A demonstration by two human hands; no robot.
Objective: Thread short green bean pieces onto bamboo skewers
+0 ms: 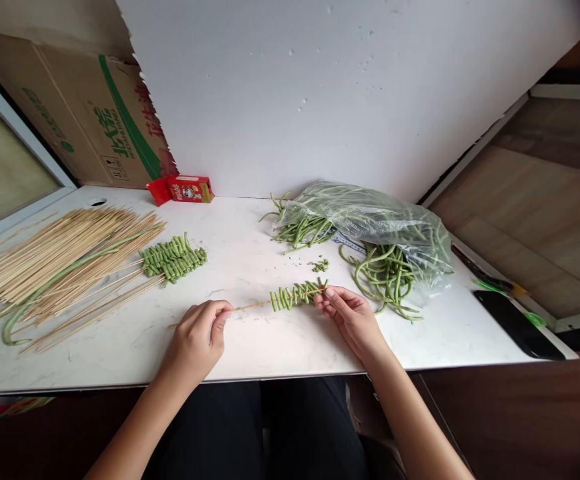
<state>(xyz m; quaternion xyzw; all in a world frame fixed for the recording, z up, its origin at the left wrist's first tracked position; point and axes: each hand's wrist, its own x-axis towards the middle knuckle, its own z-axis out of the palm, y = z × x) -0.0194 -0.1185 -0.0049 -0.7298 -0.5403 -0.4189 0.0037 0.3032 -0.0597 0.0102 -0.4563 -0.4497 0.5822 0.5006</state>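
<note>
My left hand pinches the bare shaft of a bamboo skewer that lies nearly level above the white table. Several short green bean pieces are threaded side by side on its right half. My right hand is at the skewer's tip, fingers closed on the last bean piece there. A few cut bean bits lie just beyond the skewer.
A heap of bare skewers with one long bean fills the left side, with finished bean skewers beside it. A plastic bag of long beans sits right. Cardboard box, red carton, dark knife at the edges.
</note>
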